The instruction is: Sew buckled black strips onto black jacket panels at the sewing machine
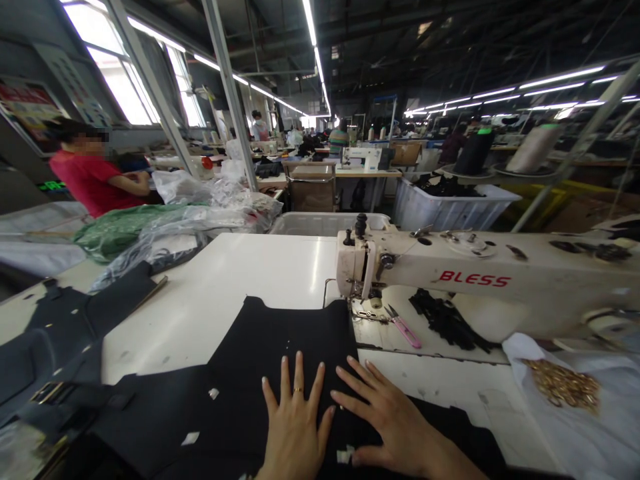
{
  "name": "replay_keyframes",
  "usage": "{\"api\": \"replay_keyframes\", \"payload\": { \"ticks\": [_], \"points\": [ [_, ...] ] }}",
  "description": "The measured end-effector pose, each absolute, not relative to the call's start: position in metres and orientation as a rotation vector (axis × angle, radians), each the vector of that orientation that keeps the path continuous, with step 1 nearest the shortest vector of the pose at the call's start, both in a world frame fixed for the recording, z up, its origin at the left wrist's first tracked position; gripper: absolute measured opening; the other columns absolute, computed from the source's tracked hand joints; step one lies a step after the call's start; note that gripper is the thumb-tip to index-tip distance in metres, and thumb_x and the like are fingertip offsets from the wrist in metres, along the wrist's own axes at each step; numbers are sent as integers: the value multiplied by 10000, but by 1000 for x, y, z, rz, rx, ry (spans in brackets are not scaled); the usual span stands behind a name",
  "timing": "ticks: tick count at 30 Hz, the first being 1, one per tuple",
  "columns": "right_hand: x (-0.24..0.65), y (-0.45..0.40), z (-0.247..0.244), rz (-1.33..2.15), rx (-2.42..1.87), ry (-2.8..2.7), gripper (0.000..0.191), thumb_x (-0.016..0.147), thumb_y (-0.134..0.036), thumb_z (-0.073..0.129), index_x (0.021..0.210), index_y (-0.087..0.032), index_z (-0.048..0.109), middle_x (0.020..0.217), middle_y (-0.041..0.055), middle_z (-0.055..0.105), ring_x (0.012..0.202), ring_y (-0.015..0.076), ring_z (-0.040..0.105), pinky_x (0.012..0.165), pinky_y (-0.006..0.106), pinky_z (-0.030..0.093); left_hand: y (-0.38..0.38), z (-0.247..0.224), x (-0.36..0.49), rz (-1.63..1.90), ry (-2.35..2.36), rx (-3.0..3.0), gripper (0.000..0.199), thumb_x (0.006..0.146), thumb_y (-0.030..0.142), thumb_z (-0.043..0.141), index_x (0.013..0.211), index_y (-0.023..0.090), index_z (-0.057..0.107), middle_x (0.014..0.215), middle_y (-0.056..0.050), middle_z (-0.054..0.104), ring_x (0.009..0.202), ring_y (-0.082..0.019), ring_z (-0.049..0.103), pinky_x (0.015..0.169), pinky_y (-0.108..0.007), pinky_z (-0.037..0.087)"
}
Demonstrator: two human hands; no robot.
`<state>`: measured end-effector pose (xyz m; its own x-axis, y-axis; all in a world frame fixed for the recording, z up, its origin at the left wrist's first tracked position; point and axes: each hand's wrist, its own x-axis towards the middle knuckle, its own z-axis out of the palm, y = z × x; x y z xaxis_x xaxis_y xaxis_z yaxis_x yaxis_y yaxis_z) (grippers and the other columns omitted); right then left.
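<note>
Fabric (280,347): black, spread flat on white surface (200,313), reaching sewing machine (450,273) near its needle.
Left hand (295,420): open, palm down on fabric, fingers spread, gripping nothing.
Right hand (395,417): open, flat on fabric just beside left hand, gripping nothing.
Nearby: pink snips (403,327), black strips (445,320), brass pieces (563,383) on white cloth (560,433).

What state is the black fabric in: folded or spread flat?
Spread flat: the black fabric lies on the table under the left hand and right hand.
</note>
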<state>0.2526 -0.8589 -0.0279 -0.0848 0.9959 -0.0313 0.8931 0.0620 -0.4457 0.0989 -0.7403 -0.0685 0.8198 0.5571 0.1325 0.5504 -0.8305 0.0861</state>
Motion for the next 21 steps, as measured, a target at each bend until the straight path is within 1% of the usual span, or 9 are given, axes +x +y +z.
{"api": "replay_keyframes", "payload": {
  "ticks": [3, 6, 9, 11, 14, 16, 18, 20, 21],
  "points": [
    [254, -859, -27, 512, -1893, -2049, 651, 732, -578, 471, 1294, -297, 300, 1385, 47, 230, 1271, 264, 105, 999, 515, 146, -739, -64, 95, 186, 846, 2962, 543, 761, 367, 483, 1278, 275, 344, 1350, -169, 280, 1218, -411, 209, 863, -639, 225],
    [255, -860, -27, 518, -1890, -2029, 626, 745, -554, 474, 1290, -292, 311, 1376, 51, 255, 1270, 254, 127, 999, 509, 154, -728, -46, 95, 12, 688, 2976, 564, 723, 408, 540, 1249, 259, 403, 1302, -177, 361, 1160, -399, 329, 831, -531, 363],
    [255, -864, -26, 527, -1895, -1991, 603, 751, -538, 479, 1278, -278, 341, 1353, 53, 308, 1264, 244, 168, 1003, 503, 153, -701, -25, 113, -146, 472, 2986, 389, 750, 392, 517, 1087, 203, 566, 1046, -165, 570, 879, -303, 562, 687, -379, 456],
    [253, -867, -25, 520, -1901, -1946, 570, 766, -513, 477, 1265, -260, 369, 1327, 58, 356, 1253, 236, 217, 1005, 500, 149, -682, -20, 136, -146, 147, 2951, 299, 823, 372, 412, 907, 188, 632, 787, -94, 624, 676, -210, 586, 623, -309, 449],
    [249, -872, -24, 503, -1903, -1865, 484, 785, -439, 495, 1221, -237, 438, 1266, 53, 448, 1208, 213, 328, 1010, 466, 183, -670, -29, 174, 103, -211, 2829, 307, 868, 286, 333, 873, 182, 622, 727, -56, 612, 685, -165, 567, 641, -256, 425],
    [255, -875, -24, 449, -1925, -1774, 344, 793, -377, 505, 1103, -234, 550, 1148, 31, 563, 1111, 184, 460, 979, 387, 291, -673, -40, 191, 253, -235, 2743, 274, 864, 249, 345, 905, 176, 606, 761, -54, 609, 722, -156, 557, 658, -240, 416],
    [274, -879, -23, 218, -2082, -1542, 192, 806, -307, 488, 902, -227, 633, 927, 10, 658, 899, 149, 586, 836, 283, 430, -679, -48, 197, 285, -221, 2682, 252, 857, 239, 360, 919, 182, 597, 775, -47, 602, 724, -152, 550, 658, -235, 414],
    [306, -885, -23, -130, -2296, -1200, 166, 799, -250, 471, 783, -203, 629, 757, 21, 642, 725, 151, 594, 687, 264, 468, -684, -52, 196, 270, -210, 2653, 248, 854, 230, 360, 928, 189, 593, 786, -42, 596, 725, -151, 547, 661, -236, 415],
    [325, -888, -22, -275, -2375, -1054, 150, 783, -233, 477, 784, -184, 619, 743, 41, 621, 710, 172, 579, 670, 296, 462, -685, -52, 195, 260, -208, 2644, 250, 853, 223, 358, 933, 189, 592, 793, -42, 594, 729, -152, 548, 667, -237, 417]
  ]
}}
